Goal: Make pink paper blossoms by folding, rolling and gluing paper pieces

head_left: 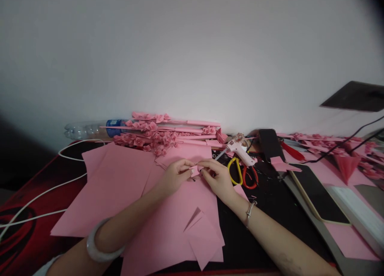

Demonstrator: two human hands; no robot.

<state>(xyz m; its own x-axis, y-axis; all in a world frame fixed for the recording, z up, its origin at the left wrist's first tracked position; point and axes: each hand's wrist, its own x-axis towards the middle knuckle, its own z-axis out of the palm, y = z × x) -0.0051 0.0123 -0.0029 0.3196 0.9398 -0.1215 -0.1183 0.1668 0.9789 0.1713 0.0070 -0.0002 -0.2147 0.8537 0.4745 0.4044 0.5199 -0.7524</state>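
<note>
Between my fingertips is a small folded piece of pink paper (195, 170). My left hand (177, 173) pinches it from the left, and my right hand (216, 176) grips its right edge with thumb and fingers. Both hands hover over large pink paper sheets (177, 216) spread on the table. Nearer to me lie several small pink paper squares (204, 238), loosely stacked. Just right of my right hand are scissors (242, 174) with one yellow and one red handle loop. A white glue gun (242, 153) rests behind them.
Pink paper flowers on stems (156, 136) are piled along the wall, by a clear plastic bottle (90, 129). A black phone (271, 146) and a phone in a pale case (319, 196) lie at right, near a white box (358, 216). A white cable (39, 196) crosses the left side.
</note>
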